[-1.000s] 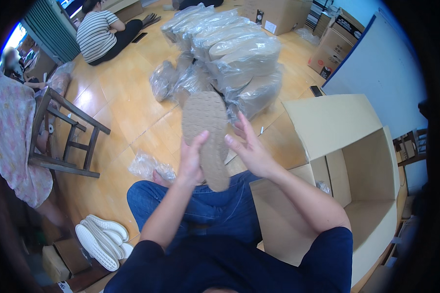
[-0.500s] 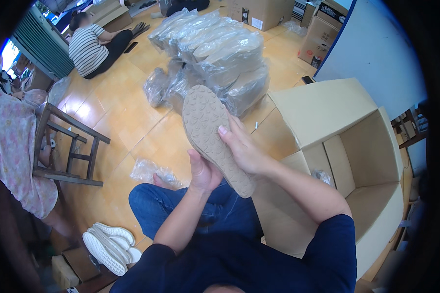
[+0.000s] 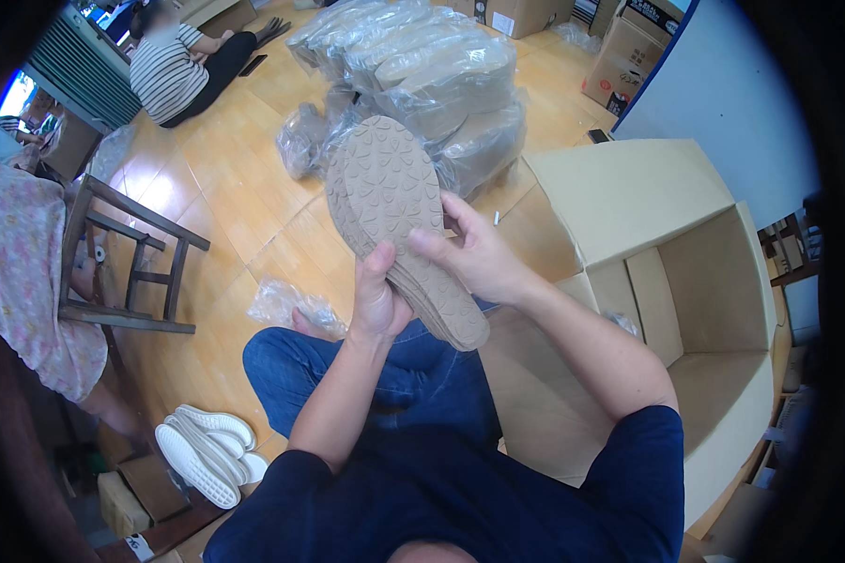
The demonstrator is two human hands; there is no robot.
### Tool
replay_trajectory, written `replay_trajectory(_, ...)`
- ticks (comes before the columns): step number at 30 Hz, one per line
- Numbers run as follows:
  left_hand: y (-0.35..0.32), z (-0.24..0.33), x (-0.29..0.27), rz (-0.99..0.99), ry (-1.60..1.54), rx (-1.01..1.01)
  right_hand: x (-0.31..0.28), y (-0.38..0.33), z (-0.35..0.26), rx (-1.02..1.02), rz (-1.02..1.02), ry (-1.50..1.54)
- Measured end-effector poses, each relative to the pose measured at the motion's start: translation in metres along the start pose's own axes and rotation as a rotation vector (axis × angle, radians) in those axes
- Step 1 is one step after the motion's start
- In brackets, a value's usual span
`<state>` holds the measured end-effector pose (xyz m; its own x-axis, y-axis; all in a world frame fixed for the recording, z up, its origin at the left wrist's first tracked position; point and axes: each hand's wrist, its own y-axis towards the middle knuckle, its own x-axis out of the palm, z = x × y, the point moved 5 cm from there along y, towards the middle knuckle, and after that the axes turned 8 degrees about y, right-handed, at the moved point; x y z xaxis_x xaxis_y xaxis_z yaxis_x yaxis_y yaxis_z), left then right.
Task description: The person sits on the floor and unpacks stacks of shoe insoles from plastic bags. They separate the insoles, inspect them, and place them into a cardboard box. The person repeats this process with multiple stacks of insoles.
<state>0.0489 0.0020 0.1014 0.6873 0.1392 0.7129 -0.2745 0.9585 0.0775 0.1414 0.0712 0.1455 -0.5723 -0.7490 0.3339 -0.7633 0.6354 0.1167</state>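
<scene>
In the middle of the frame, above the person's blue-trousered lap, both hands hold a stack of tan shoe soles (image 3: 399, 225), tread side up, tilted from upper left down to lower right. The left hand (image 3: 377, 298) grips the stack from below with the thumb pressed up against its near edge; the right hand (image 3: 474, 255) closes on the right edge, thumb on top and fingers curled behind. By the look of it, the step in hand is checking or squaring up the soles, and the next move would call for a firm two-handed grip so the layers do not slide apart. Just right of the hands, an open cardboard box (image 3: 695, 281) stands with its flaps up, its inside mostly bare. At lower left lie white soles (image 3: 207, 450) on the floor, beside a wooden chair (image 3: 127, 267). A crumpled clear bag (image 3: 286, 305) sits near the knee. Farther off, at upper centre, bagged bundles of soles (image 3: 432, 75) are heaped on the wooden floor, and a person in a striped shirt (image 3: 174, 70) sits at upper left.
</scene>
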Motion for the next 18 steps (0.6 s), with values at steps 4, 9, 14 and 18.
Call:
replay_trajectory(4, -0.002, -0.003, -0.004, 0.065, -0.022, -0.045, -0.003, 0.003, -0.001, 0.044, 0.007, 0.057)
replay_trajectory(9, -0.002, 0.001, -0.011, 0.082, -0.049, -0.015, -0.031, 0.009, -0.007, -0.021, 0.230, 0.094)
replay_trajectory(14, -0.003, 0.005, -0.017, 0.101, -0.054, 0.018, -0.038, 0.009, -0.010, -0.178, 0.251, -0.186)
replay_trajectory(18, -0.002, 0.007, -0.018, 0.072, -0.060, 0.045, -0.033, 0.006, -0.003, 0.024, 0.215, -0.519)
